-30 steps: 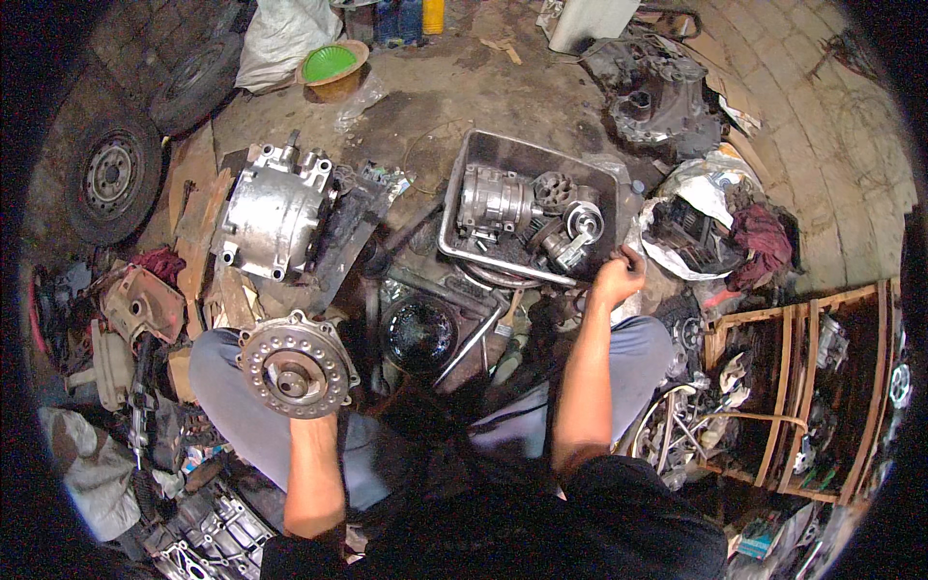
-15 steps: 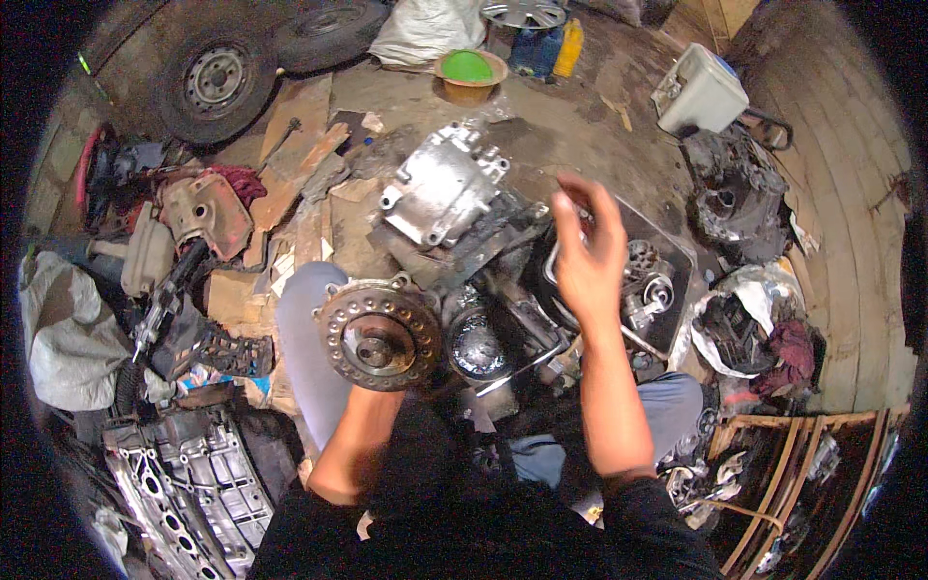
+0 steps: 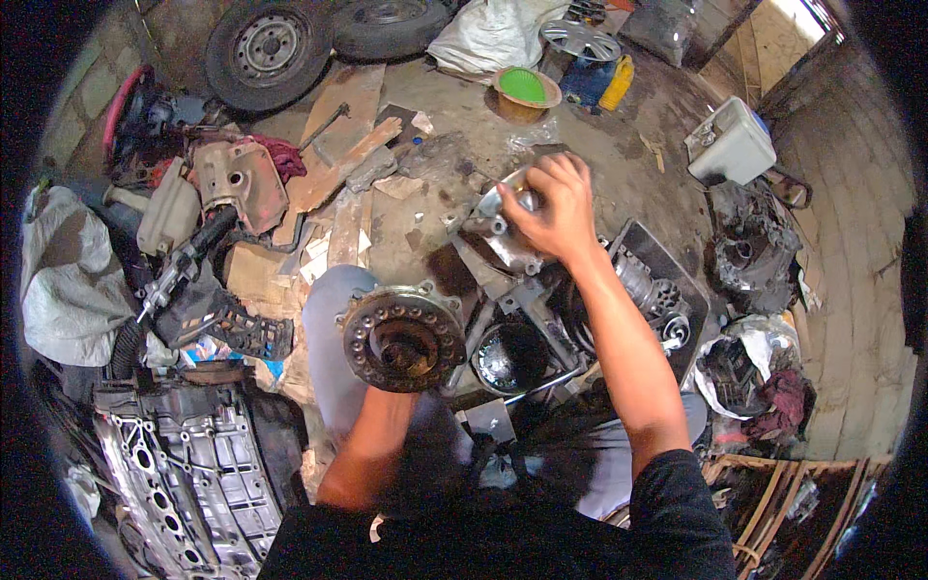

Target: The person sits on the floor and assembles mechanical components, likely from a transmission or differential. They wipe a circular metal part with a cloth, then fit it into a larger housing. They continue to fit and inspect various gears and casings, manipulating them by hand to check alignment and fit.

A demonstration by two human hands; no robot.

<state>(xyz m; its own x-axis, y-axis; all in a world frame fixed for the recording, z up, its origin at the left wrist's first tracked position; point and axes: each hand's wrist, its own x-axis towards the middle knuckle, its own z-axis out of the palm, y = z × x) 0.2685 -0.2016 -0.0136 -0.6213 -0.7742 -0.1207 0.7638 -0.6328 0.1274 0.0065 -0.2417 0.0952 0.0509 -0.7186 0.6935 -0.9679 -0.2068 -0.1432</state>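
My left hand (image 3: 391, 402) holds up a round metal flange (image 3: 447, 333) with a ring of holes and a hollow centre. Its fingers are hidden beneath the flange. Farther out, my right hand (image 3: 556, 208) has its fingers curled over a silver metal housing (image 3: 498, 230), covering much of it. I cannot tell whether the housing is lifted. Between my knees sits a round, dark, oily bowl-like part (image 3: 510, 358) among metal bars. Right of it, partly behind my right forearm, lies a dark tray (image 3: 688, 333) with gears and a shaft (image 3: 633, 280).
An engine block (image 3: 193, 483) lies at the lower left. Ahead are tyres (image 3: 271, 48), a yellow basin (image 3: 522, 111) with a green inside, and a white sack (image 3: 483, 39). On the right stand a white container (image 3: 730, 145), a greasy casting (image 3: 744, 242) and a bag of parts (image 3: 710, 387).
My right hand has moved from above the tray onto the silver housing and closed on it. The housing now looks tilted. The whole view has shifted; my left hand still holds the flange.
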